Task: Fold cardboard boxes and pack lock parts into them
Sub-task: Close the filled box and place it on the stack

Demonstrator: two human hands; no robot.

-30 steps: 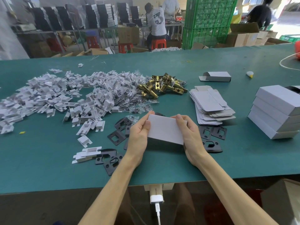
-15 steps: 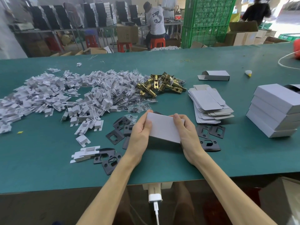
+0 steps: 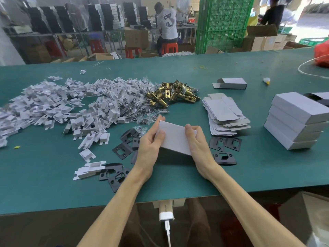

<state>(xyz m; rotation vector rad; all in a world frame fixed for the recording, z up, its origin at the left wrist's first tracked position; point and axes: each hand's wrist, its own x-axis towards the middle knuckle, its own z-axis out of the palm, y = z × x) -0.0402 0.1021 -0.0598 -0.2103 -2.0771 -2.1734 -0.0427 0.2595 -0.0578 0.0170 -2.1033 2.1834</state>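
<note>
Two hands hold one white box (image 3: 175, 138) above the green table (image 3: 53, 184).
The left hand (image 3: 149, 147) and right hand (image 3: 199, 145) grip its ends, fingers curled around them.

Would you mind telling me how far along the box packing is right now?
Done: several closed boxes stand stacked on the right. In hand: the left hand and right hand grip one white box at its ends; its contents are hidden. Left: a pile of flat box blanks, brass latches, black plates and a heap of white inserts wait on the table.
</note>
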